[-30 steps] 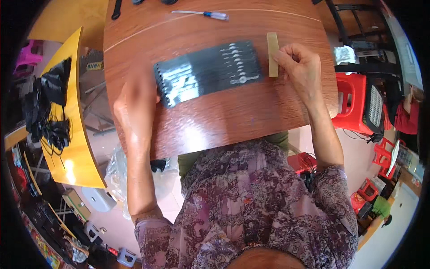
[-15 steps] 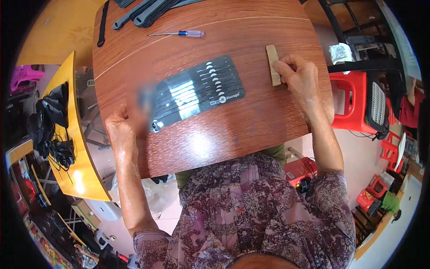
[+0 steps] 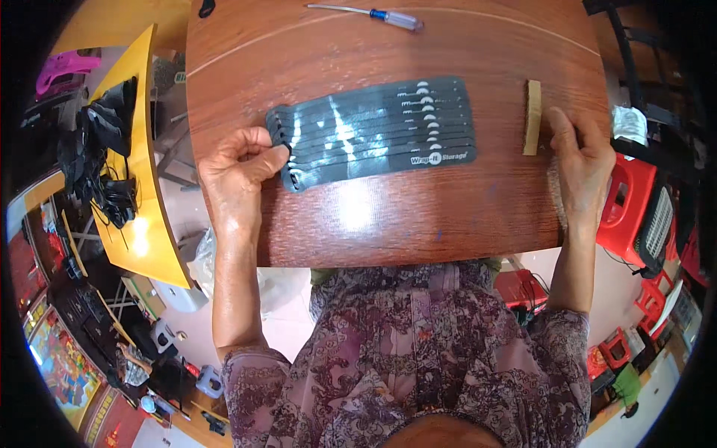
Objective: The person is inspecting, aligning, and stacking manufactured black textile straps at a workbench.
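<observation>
A set of dark grey storage straps (image 3: 358, 138) lies flat on the table in front of me. The straps are side by side, with white printed marks towards the right end and rounded tabs on the left. My left hand (image 3: 243, 168) pinches the left end of the set between thumb and fingers. To the right, a narrow tan strip (image 3: 532, 118), like wood or cardboard, lies lengthwise away from me. My right hand (image 3: 581, 153) is just right of this strip, a small gap between them, its thumb and forefinger slightly apart and nothing visible in them.
A screwdriver (image 3: 396, 18) with a clear and blue handle lies beyond the straps on the brown table (image 3: 314, 235). A yellow board (image 3: 153, 224) with black items stands to the left. Red plastic stools (image 3: 626, 201) are at the right.
My right hand has let go of the tan strip and drawn slightly away from it. The left hand, blurred before, now grips the strap set's left end. The view has shifted, losing the far dark straps.
</observation>
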A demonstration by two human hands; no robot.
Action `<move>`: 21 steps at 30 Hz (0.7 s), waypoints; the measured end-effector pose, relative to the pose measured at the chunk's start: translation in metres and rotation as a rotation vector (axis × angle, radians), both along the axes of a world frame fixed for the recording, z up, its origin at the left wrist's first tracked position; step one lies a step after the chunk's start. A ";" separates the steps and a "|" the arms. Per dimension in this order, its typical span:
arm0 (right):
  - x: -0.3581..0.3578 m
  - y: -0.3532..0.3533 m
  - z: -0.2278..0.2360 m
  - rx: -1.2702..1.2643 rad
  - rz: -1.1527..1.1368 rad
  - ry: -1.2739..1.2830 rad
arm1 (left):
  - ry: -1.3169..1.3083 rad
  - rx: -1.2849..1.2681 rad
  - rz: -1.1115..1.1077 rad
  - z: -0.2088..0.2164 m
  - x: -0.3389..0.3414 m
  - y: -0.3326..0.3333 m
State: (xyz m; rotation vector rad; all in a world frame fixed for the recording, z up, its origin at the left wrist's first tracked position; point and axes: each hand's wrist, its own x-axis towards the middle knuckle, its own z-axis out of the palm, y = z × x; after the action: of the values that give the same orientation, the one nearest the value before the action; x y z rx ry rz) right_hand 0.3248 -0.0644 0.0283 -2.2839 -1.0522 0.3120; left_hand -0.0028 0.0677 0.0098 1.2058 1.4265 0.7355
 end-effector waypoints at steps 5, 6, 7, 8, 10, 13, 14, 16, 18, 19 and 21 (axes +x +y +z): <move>-0.001 -0.005 0.003 0.085 0.068 -0.090 | 0.072 -0.030 0.002 0.020 0.000 0.007; -0.001 -0.006 0.004 0.073 0.088 -0.093 | 0.092 -0.065 -0.041 0.022 -0.001 0.010; -0.003 -0.005 0.005 0.074 0.097 -0.083 | 0.114 -0.097 -0.077 0.023 -0.003 0.011; -0.006 -0.004 0.005 0.097 0.106 -0.088 | 0.086 -0.094 -0.067 0.019 -0.005 0.010; -0.006 -0.002 0.001 0.215 0.174 -0.140 | 0.092 -0.092 -0.063 0.019 -0.006 0.010; -0.008 -0.002 0.006 0.139 0.169 -0.121 | 0.099 -0.095 -0.074 0.022 -0.006 0.010; -0.010 -0.003 0.006 0.139 0.168 -0.121 | 0.105 -0.102 -0.085 0.023 -0.006 0.011; -0.013 -0.003 0.006 0.103 0.160 -0.057 | 0.080 -0.105 -0.071 0.020 -0.009 0.011; -0.020 -0.001 0.007 0.101 0.156 -0.094 | 0.053 -0.106 -0.058 0.021 -0.009 0.011; -0.021 0.000 0.008 0.095 0.150 -0.131 | 0.015 -0.129 -0.032 0.022 -0.007 0.011; -0.020 -0.002 0.004 0.138 0.171 -0.128 | -0.026 -0.150 -0.011 0.024 -0.005 0.011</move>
State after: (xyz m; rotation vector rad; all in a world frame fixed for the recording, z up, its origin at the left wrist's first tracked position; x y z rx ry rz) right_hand 0.3053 -0.0664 0.0325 -2.1188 -1.2967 0.1573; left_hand -0.0082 0.0790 0.0335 1.0831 1.4269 0.6229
